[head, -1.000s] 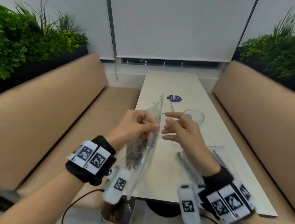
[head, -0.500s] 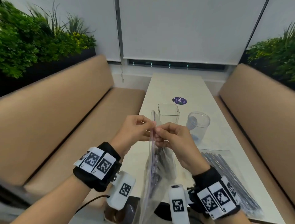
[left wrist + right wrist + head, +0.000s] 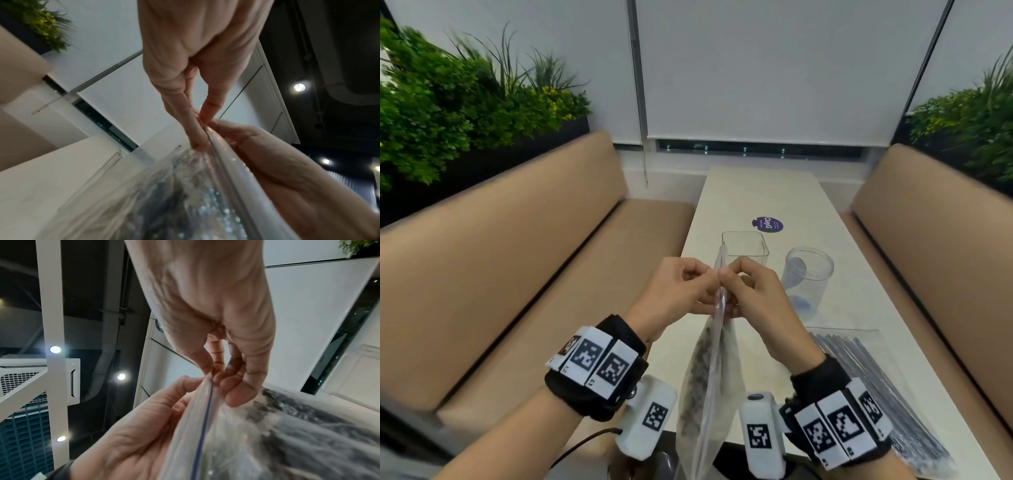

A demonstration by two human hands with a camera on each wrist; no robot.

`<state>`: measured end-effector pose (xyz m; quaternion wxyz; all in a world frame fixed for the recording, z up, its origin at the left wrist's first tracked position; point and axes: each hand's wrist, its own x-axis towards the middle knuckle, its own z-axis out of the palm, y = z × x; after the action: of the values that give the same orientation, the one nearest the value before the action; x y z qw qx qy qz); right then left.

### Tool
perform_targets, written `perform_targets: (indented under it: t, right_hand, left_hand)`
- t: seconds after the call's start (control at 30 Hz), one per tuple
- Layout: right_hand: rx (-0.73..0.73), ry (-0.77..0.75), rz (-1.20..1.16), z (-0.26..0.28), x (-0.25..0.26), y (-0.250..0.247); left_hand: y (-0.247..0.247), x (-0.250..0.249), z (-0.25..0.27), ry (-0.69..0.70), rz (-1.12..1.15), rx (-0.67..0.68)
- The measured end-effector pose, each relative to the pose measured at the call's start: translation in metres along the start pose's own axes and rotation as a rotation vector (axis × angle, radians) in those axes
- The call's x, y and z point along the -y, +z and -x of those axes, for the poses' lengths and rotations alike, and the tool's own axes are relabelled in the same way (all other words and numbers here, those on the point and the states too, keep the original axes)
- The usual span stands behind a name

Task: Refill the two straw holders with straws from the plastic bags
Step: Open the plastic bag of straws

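A clear zip bag of dark straws [image 3: 705, 377] hangs edge-on above the table's near end. My left hand [image 3: 681, 291] pinches one side of its top edge and my right hand [image 3: 750, 294] pinches the other side, thumbs almost meeting. In the right wrist view the bag's zip strip [image 3: 203, 421] with its blue line runs between both hands. The left wrist view shows the bag [image 3: 185, 194] below the pinching fingers. Behind the hands stand a square clear holder [image 3: 745, 247] and a round clear holder [image 3: 808, 277], both without straws. A second bag of straws [image 3: 876, 387] lies flat at the right.
The long white table [image 3: 763, 195] carries a purple sticker [image 3: 767, 224] beyond the holders. Tan bench seats [image 3: 517, 260] flank it on both sides, with green plants [image 3: 448, 109] behind them. A white blind covers the far window.
My right hand came in from open fingers beside the bag and took hold of its top edge opposite the left hand. The bag now hangs straight down between both hands.
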<state>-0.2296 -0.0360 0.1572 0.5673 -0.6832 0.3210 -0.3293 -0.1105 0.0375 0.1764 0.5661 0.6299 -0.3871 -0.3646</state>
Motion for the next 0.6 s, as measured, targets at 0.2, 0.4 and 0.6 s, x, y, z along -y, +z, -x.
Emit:
perform_targets:
  t: [0.2,0.4,0.6]
  right_hand:
    - [-0.202,-0.225,0.418,0.007,-0.004,0.006]
    - [-0.173,-0.268,0.413,0.01,-0.002,-0.003]
    - [-0.218,-0.206,0.347,0.01,0.0,-0.003]
  left_hand:
    - [0.006,0.013,0.007,0.334,-0.658,-0.2]
    - [-0.012,0.006,0.01,0.41,-0.661,0.012]
    - [-0.009,0.023,-0.002,0.201,-0.8,-0.008]
